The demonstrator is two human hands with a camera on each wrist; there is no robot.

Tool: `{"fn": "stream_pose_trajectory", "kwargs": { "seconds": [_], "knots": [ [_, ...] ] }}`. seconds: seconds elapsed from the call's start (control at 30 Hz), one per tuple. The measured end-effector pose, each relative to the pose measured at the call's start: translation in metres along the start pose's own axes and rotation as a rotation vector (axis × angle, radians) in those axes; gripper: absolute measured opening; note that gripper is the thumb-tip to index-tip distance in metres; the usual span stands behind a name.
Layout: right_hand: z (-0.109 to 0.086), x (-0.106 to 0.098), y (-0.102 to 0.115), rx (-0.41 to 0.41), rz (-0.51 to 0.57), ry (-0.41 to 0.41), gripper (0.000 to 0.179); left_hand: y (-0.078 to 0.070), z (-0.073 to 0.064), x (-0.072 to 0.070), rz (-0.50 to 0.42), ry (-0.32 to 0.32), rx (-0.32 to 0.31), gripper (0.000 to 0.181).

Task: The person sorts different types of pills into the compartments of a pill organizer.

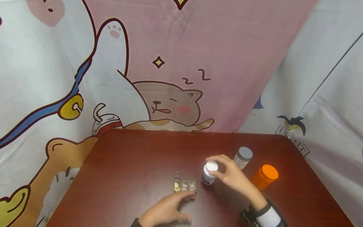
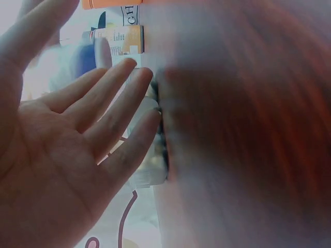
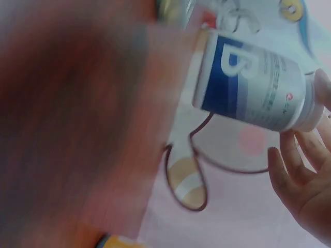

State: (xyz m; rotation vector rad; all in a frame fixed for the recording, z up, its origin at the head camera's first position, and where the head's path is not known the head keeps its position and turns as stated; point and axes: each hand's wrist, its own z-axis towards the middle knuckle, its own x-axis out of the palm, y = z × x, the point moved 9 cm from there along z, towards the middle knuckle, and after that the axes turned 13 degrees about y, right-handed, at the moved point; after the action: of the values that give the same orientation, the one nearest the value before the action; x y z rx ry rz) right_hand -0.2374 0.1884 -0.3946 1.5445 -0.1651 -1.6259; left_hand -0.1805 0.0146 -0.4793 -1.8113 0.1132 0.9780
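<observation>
My right hand grips a white pill bottle by its cap, thumb and fingers on opposite sides. In the right wrist view the bottle shows a blue and white label with a large B. To the left of it lies a small clear pill organizer with three compartments in a row. Its leftmost lid stands up, and pale yellow tablets show in that compartment. My left hand is at the organizer's near edge, fingers loosely extended and holding nothing; the left wrist view shows its palm.
A bottle with a grey lid stands behind my right hand. Closer in, to the right, is an orange bottle beside my right forearm. The dark red table ends at a cartoon-printed cloth hanging behind it.
</observation>
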Motion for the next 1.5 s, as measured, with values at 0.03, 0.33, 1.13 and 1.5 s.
{"fn": "stream_pose_trajectory", "kwargs": {
  "seconds": [0.03,0.33,1.13,1.5],
  "knots": [
    [0.005,-0.004,-0.009,0.018,-0.005,-0.018,0.043,0.0,0.0,0.0,0.007,0.001,-0.001,0.069],
    [0.036,-0.02,-0.071,0.137,-0.118,-0.181,0.038,0.001,0.004,-0.001,0.007,0.007,0.015,0.056],
    [0.04,-0.013,-0.077,0.245,-0.376,-0.165,0.036,0.009,-0.004,-0.02,-0.173,-0.043,0.031,0.046],
    [0.046,0.005,-0.043,0.185,-0.511,-0.172,0.042,0.027,-0.015,-0.04,-0.157,-0.128,-0.014,0.041]
  ]
}}
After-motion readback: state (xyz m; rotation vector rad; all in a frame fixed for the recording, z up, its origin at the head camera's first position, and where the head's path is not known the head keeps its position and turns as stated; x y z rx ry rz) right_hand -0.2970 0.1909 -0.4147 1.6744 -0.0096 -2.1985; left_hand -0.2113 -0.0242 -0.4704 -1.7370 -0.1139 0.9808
